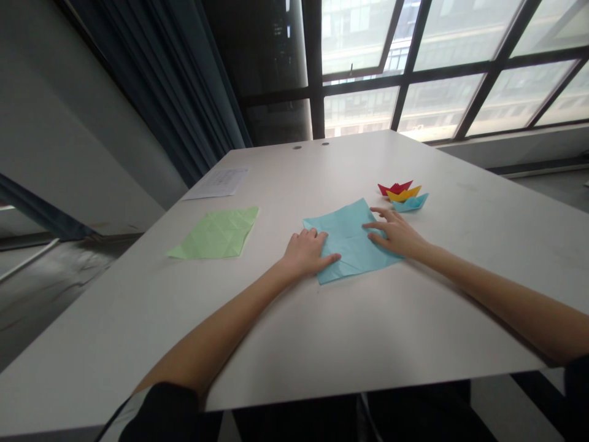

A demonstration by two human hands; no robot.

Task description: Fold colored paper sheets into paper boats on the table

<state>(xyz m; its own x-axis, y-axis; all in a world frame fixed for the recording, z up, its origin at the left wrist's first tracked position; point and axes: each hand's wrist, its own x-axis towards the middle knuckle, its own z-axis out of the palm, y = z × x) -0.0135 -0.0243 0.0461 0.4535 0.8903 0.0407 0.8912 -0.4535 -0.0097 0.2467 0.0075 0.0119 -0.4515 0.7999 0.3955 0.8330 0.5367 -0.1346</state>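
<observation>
A light blue square sheet of paper (pixel 352 242), with faint creases, lies flat on the white table (pixel 285 331). My left hand (pixel 309 252) rests on its left edge, the thumb stretched over the sheet and the other fingers slightly bent. On the sheet's right side lies my right hand (pixel 394 233), fingers spread, touching the paper. Neither hand grips anything. Just beyond my right hand stand three folded paper boats: a red one (pixel 394 188), a yellow one (pixel 405 194) and a light blue one (pixel 410 203).
A creased light green sheet (pixel 216 234) lies on the table to the left. Behind it is a white printed page (pixel 218 183) near the left edge. Two small round grommets sit at the far edge, with windows and a dark blue curtain (pixel 175 80) beyond.
</observation>
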